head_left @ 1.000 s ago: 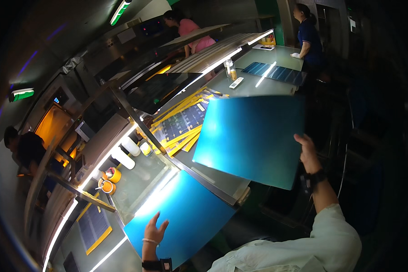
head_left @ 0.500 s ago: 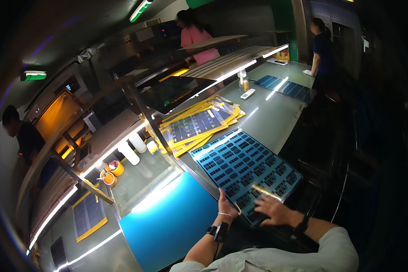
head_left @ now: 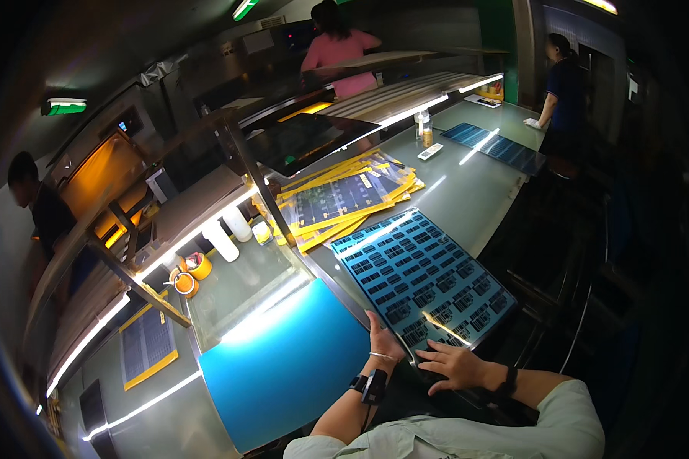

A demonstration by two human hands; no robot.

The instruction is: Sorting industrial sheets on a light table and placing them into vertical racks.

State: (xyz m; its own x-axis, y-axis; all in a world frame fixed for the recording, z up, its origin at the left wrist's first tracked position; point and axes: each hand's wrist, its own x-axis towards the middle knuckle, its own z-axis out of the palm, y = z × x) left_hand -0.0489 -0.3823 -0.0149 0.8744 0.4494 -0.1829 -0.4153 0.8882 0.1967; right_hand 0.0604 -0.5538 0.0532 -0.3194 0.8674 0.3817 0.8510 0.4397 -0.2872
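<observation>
A blue panel (head_left: 429, 275) covered in rows of dark patterns lies slanted before me, its far end on the table and its near end over the edge. My left hand (head_left: 384, 342) grips its lower left edge, the thumb up along the side; the other fingers are partly hidden. My right hand (head_left: 452, 366) is at the near end, fingers spread, over or touching the surface; contact is hard to tell. To the left lies a plain, glossy blue sheet (head_left: 283, 382).
Yellow-bordered film sheets (head_left: 344, 200) are piled beyond the panel. White bottles (head_left: 220, 242) and orange tubs (head_left: 184, 284) stand under the lit shelf. Another patterned panel (head_left: 486, 145) lies farther along the table. A person in pink (head_left: 337, 57) and another in dark blue (head_left: 563, 84) stand beyond.
My right hand has moved left and down toward the panel's near edge. My left hand stays on the left edge. The whole view has shifted slightly.
</observation>
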